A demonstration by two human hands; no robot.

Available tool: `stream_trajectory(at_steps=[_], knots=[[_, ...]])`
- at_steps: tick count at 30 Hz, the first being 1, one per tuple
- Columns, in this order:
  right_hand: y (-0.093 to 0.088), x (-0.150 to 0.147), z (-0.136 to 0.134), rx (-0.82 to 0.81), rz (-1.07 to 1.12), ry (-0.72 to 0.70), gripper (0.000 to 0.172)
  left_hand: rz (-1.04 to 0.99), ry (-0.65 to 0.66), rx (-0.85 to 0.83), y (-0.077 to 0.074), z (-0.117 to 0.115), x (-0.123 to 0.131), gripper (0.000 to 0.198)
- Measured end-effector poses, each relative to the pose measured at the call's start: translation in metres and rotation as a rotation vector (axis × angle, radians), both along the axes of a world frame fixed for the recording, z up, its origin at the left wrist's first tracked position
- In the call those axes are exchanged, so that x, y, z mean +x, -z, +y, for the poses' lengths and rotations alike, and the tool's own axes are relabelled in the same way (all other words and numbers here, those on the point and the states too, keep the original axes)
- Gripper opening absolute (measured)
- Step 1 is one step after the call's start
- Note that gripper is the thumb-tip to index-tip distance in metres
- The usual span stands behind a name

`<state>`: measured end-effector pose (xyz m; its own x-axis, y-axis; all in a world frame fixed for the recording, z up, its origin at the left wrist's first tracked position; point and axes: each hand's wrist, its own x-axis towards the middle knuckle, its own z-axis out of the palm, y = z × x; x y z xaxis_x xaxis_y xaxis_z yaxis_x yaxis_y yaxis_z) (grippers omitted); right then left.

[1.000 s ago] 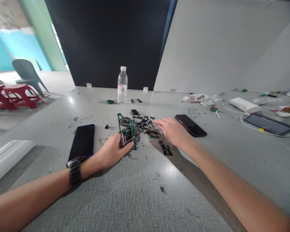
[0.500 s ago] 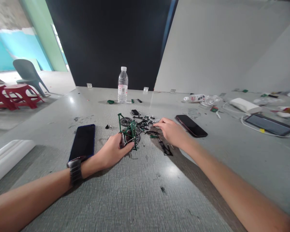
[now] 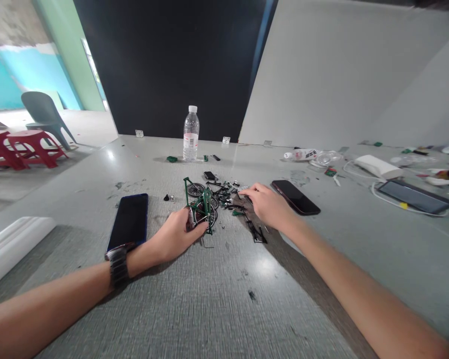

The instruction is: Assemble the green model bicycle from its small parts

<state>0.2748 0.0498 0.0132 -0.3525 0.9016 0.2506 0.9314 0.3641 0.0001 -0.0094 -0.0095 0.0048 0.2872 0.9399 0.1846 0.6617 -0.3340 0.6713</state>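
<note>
My left hand (image 3: pixel 179 230) is closed around the lower left of a green miniature bicycle frame (image 3: pixel 206 200). Small black spoked wheels (image 3: pixel 195 189) lie by and behind the frame. To the right, my right hand (image 3: pixel 264 200) reaches down into a heap of small black and silver bicycle parts (image 3: pixel 224 190). Its fingertips are pinched together at the heap's right edge; what is between them, if anything, is too small to make out. A thin black part (image 3: pixel 256 232) lies just below this hand.
A dark phone (image 3: pixel 129 222) lies beside my left wrist, another phone (image 3: pixel 295 197) beyond my right hand. A water bottle (image 3: pixel 191 133) stands at the back. Farther right are a white box (image 3: pixel 377 166) and a cabled tablet-like device (image 3: pixel 415 195). At the far right edge a person's hand (image 3: pixel 442 174) shows.
My right fingers have shifted slightly within the parts heap. My left hand keeps hold of the green frame, and the view has moved a little.
</note>
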Motion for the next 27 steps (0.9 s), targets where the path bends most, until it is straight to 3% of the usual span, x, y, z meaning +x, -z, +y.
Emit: stream_trajectory(at_steps=[8,20,27], knots=[[0.0,-0.004,0.015,0.031,-0.007,0.003,0.07,-0.009,0.023,-0.012,-0.001,-0.001,0.0,0.036],[-0.007,-0.002,0.039,-0.06,-0.015,0.042,0.058,-0.046,0.059,-0.052,-0.001,0.001,0.001,0.035],[-0.007,-0.005,0.049,0.002,0.078,-0.055,0.038,-0.072,0.071,-0.029,-0.001,0.0,0.001,0.036]])
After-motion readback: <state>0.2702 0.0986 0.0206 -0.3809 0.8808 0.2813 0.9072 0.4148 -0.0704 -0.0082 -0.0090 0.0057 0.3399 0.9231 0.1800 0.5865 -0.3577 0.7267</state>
